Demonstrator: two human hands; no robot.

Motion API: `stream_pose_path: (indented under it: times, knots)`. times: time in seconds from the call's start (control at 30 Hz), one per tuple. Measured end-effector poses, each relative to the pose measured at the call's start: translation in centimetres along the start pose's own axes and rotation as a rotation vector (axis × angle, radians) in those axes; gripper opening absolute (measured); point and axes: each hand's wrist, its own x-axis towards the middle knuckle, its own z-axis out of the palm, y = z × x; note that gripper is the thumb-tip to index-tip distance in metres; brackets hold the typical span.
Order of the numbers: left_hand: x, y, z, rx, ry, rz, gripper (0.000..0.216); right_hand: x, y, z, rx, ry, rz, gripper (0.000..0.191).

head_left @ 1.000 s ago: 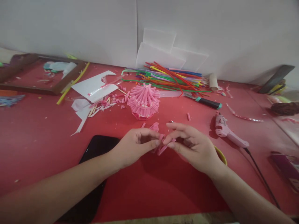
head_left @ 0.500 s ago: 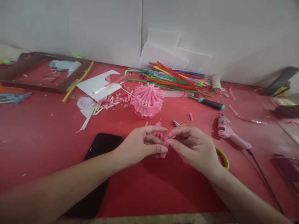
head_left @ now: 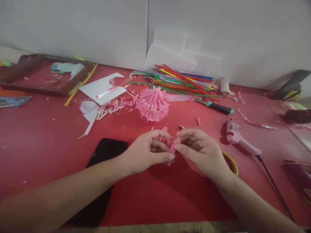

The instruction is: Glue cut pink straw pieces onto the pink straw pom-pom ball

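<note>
My left hand (head_left: pixel 148 150) holds a small piece made of pink pipe-cleaner lengths (head_left: pixel 166 141), its thumb below and fingers behind it. The fingers of my right hand (head_left: pixel 202 150) pinch a short pink bit (head_left: pixel 177 141) against the right side of that piece. My fingers partly hide both. Just beyond my hands stands a round pink pipe-cleaner model (head_left: pixel 154 105) with a tiered, cone-like top. Scissors lie under my right hand; a yellow handle (head_left: pixel 230 163) and a metal tip (head_left: pixel 182 127) show.
A black phone (head_left: pixel 102 161) lies under my left forearm. On the right are a pink glue gun (head_left: pixel 243 137) with its cord and a black-handled cutting tool (head_left: pixel 220 108). Behind are coloured pipe cleaners (head_left: pixel 179 81), a cardboard tube (head_left: pixel 224 86), white sheets (head_left: pixel 102 89) and a brown frame (head_left: pixel 34 90).
My right fingers have shifted slightly and now press the short pink bit closer to the piece in my left hand. The rest of the table looks the same.
</note>
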Motion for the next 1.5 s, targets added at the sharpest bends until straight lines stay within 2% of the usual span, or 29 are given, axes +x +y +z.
stream_pose_path:
  times: [0.2, 0.3, 0.37, 0.43, 0.53, 0.67, 0.73, 0.8, 0.97, 1.2, 1.3, 1.4, 1.5]
  knots:
    - [-0.4, 0.2, 0.1, 0.053, -0.088, -0.055, 0.038, 0.4, 0.3, -0.9, 0.302, -0.166, 0.302, 0.029]
    - [-0.5, 0.3, 0.1, 0.065, -0.133, -0.077, 0.038, 0.3, 0.3, -0.8, 0.360, -0.215, 0.307, 0.026]
    - [-0.3, 0.3, 0.0, 0.054, -0.135, -0.064, 0.038, 0.2, 0.4, -0.7, 0.317, -0.183, 0.267, 0.023]
    - [-0.1, 0.2, -0.1, 0.040, -0.115, -0.033, 0.037, 0.1, 0.4, -0.6, 0.189, -0.092, 0.170, 0.019]
    - [0.2, 0.1, -0.3, -0.030, -0.015, 0.015, 0.039, -0.2, 0.2, -0.5, -0.120, 0.024, -0.123, 0.019]
    - [0.5, 0.1, -0.4, -0.233, 0.125, -0.008, 0.051, -0.7, 0.0, -0.2, -0.580, -0.027, -0.550, 0.035]
    - [0.5, 0.1, -0.4, -0.294, 0.141, -0.016, 0.051, -0.8, -0.1, 0.1, -0.695, -0.024, -0.657, 0.028]
    - [0.5, 0.1, -0.3, -0.320, 0.139, -0.014, 0.050, -0.8, -0.2, 0.4, -0.739, -0.020, -0.685, 0.019]
    - [0.4, -0.1, -0.2, -0.292, 0.100, 0.044, 0.047, -1.0, -0.6, 0.5, -0.750, -0.010, -0.681, 0.009]
    - [0.3, 0.0, -0.1, -0.176, 0.087, 0.104, 0.037, -1.0, -0.4, 0.7, -0.738, 0.004, -0.650, 0.007]
    - [0.2, 0.2, -0.3, -0.102, 0.127, 0.135, 0.038, -1.6, -0.4, 0.3, -0.806, -0.025, -0.646, 0.011]
    - [0.2, 0.2, -0.7, -0.002, 0.220, 0.170, 0.038, -3.1, -0.3, -1.7, -0.983, 0.036, -0.549, 0.019]
    - [0.3, 0.1, -0.8, 0.007, 0.197, 0.209, 0.036, -5.1, 0.4, -5.5, -1.211, 0.138, -0.289, 0.022]
